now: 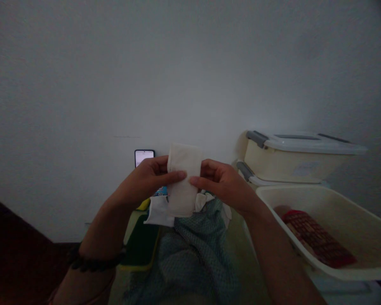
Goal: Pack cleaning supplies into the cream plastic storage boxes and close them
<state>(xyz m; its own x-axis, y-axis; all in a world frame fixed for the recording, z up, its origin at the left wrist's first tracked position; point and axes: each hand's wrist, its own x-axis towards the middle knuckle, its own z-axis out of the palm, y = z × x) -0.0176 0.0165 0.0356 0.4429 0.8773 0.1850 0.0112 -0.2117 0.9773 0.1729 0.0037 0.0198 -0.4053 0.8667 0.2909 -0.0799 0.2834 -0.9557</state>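
My left hand [146, 180] and my right hand [224, 182] are both closed on a small folded white cloth [183, 178], held upright between them at chest height. The thumbs press on its front and the fingers curl behind it. A dark beaded bracelet [89, 262] circles my left wrist. Below the cloth lies a heap of fabric: a grey-green checked piece [197, 250] and a white piece [158, 212].
A phone [144, 156] with a lit screen leans against the white wall behind my hands. At the right sits an open cream tub [352, 220] holding a folded red patterned cloth [317, 239]. Behind it stands a lidded cream storage box [301, 159]. A dark floor shows at the lower left.
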